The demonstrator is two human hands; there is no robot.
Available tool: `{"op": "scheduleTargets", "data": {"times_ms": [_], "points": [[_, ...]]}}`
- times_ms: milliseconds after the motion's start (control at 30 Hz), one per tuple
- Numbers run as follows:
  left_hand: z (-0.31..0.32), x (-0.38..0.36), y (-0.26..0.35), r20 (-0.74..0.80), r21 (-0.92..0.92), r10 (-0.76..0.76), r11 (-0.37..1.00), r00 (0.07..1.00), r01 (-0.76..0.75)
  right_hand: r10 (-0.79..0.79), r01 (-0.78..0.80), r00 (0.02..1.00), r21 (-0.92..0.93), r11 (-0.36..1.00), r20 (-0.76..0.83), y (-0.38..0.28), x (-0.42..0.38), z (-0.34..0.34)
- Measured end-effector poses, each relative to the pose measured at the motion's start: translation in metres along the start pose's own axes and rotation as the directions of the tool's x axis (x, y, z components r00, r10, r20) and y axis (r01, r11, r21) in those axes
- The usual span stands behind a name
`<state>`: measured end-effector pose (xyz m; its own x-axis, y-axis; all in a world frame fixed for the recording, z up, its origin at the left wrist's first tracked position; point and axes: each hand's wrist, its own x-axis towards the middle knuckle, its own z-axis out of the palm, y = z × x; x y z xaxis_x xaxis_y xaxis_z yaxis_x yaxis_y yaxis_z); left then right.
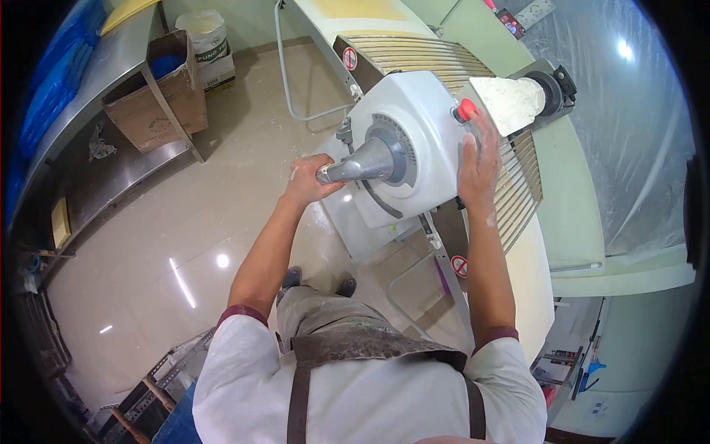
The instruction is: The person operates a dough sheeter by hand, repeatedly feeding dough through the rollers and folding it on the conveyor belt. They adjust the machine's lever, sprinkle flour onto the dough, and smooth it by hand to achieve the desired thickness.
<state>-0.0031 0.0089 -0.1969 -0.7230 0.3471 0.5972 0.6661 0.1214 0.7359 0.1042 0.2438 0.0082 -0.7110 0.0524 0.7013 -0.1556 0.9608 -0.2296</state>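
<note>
A white dough sheeter (433, 96) stands before me, with a round numbered dial on top. From the dial's middle sticks out a grey cone-shaped lever (366, 163). My left hand (305, 180) is wrapped round the lever's narrow end. On the far right corner of the housing is a red push button (466, 109). My right hand (481, 164) lies along the housing's right side, fingers stretched out and holding nothing, with the fingertips right at the button. White powder dusts both hands.
Metal slatted guards (414, 55) flank the housing above the pale belt (529, 296). A tray of white flour (506, 103) sits beyond my right hand. To the left are a steel table (111, 74), a cardboard box (159, 111) and a white bucket (203, 33) on the tiled floor.
</note>
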Motion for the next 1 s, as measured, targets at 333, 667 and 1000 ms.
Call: {"op": "scheduleTargets", "data": {"times_ms": [333,667,1000], "points": [[0.001,-0.002,-0.002,0.061,0.012,-0.103,0.995,0.993,0.103,0.029,-0.026,0.999,0.058,0.998,-0.044,0.003,-0.008,0.003],[-0.014,0.004,0.01,0.258,0.074,-0.139,0.989,0.956,0.124,0.093,-0.089,0.994,0.082,0.993,-0.054,0.0,-0.011,0.003],[0.049,0.256,0.097,0.518,0.391,-0.342,0.91,0.784,0.139,0.088,-0.049,0.954,-0.143,0.989,0.287,0.134,0.09,-0.032]]}}
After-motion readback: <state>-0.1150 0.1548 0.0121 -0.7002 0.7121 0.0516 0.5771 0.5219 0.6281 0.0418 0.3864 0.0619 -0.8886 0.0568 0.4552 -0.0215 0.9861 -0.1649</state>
